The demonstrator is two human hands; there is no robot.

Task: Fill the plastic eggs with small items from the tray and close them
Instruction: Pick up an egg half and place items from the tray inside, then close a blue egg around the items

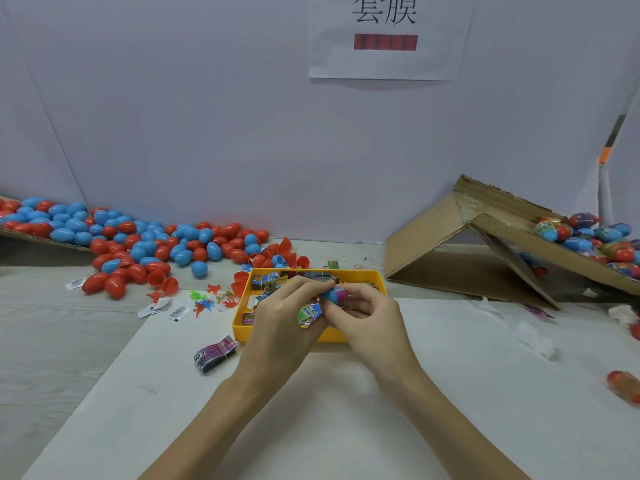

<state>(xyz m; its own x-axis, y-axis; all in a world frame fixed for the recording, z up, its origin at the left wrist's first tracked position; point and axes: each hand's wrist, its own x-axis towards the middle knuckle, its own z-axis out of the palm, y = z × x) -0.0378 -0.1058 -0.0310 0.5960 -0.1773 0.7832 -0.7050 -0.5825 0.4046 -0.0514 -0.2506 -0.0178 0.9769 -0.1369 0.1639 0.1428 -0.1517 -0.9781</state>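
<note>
- Yellow tray (377, 279) sits at twelve o'clock from the person, small packets inside.
- Left hand (280, 320) holds a green packet (309, 315).
- Right hand (367, 315) pinches the blue egg (333, 294) above the tray; best keep the halves aligned, then press squarely.

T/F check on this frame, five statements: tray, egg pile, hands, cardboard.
1. The yellow plastic tray lies in front of the person, under the hands. True.
2. The loose pile of red and blue plastic eggs lies to the right. False: it lies to the left.
3. Both hands hold a blue plastic egg over the tray. True: left hand, right hand.
4. The left hand holds nothing else. False: it also holds a small green printed packet.
5. The folded brown cardboard ramp holds bare eggs. False: they are wrapped.
</note>
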